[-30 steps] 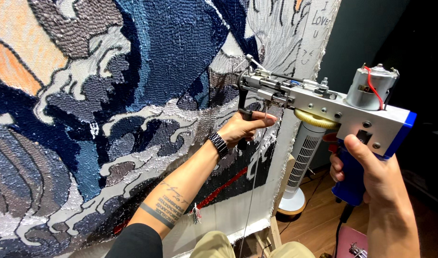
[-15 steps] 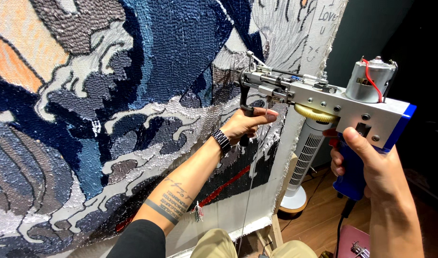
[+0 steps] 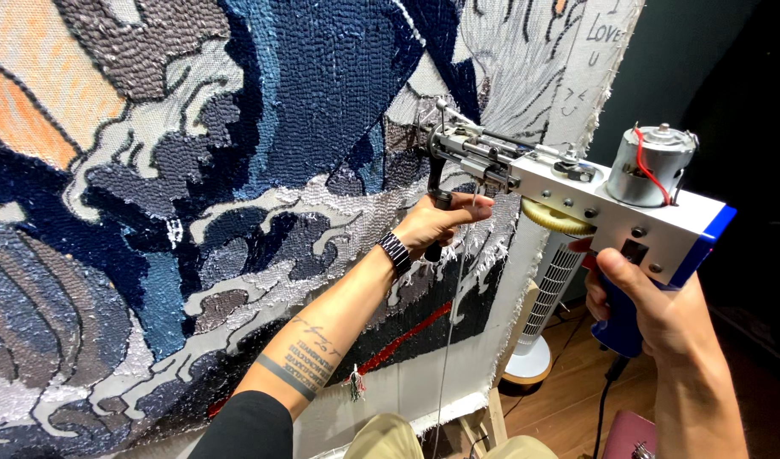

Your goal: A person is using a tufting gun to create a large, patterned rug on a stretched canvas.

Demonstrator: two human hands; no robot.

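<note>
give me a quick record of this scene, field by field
left hand: wrapped round the tufting gun's black front handle
right hand: wrapped round its blue rear grip
tufting gun: silver body, motor on top, needle tip at the cloth
rug cloth: upright, tufted with blue, grey and white waves
yarn: thin strand hanging below the gun
fan: white, standing behind

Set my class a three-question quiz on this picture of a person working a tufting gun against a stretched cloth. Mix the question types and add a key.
1. True or false: the right hand grips the blue handle of the tufting gun.
2. Which does the left hand hold? A) the gun's black front grip B) the white fan C) the yarn
3. Fill in: the gun's needle end meets the ____.

Key: 1 true; 2 A; 3 cloth.
</note>
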